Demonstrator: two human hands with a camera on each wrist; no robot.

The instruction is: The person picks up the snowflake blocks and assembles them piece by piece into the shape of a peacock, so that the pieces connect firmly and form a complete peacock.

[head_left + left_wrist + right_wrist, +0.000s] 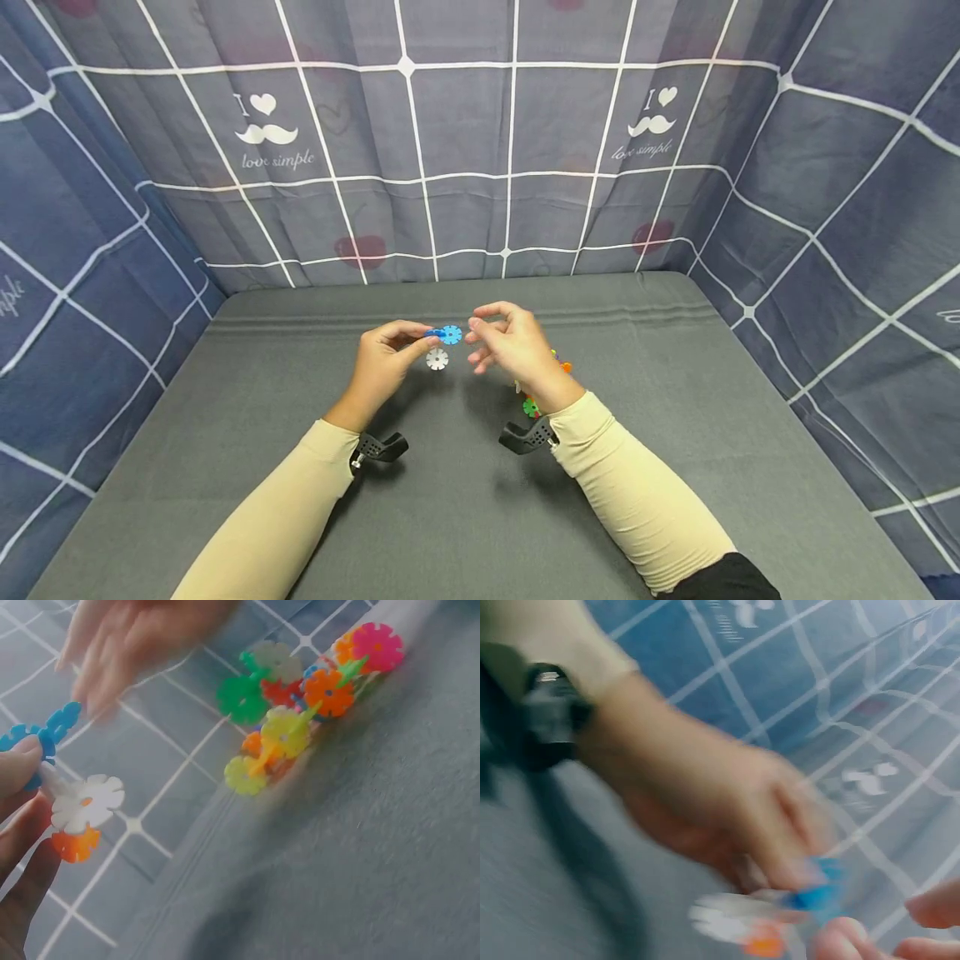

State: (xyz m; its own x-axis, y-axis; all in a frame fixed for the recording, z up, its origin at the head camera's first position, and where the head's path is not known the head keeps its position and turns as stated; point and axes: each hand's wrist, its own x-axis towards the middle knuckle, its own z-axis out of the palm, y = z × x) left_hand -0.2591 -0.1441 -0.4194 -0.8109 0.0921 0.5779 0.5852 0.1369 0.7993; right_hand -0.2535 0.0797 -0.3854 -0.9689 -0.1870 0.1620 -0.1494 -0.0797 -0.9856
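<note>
My left hand [385, 358] pinches a small cluster of joined snowflake discs between thumb and fingers, held up over the table. In it are blue discs [451, 335], a white disc [437, 359] and, seen in the left wrist view, an orange disc [76, 844] beneath the white one. My right hand [513, 343] hovers just right of the cluster with its fingers loosely bent and spread, nothing between them. In the left wrist view the right hand [142, 645] is blurred near the upper blue disc.
Behind my right wrist lies a pile of joined snowflake discs [285, 712] in green, yellow, orange, pink and other colours, mostly hidden in the head view. The grey table [450, 517] is bounded by checked curtains [465, 125] at the back and sides.
</note>
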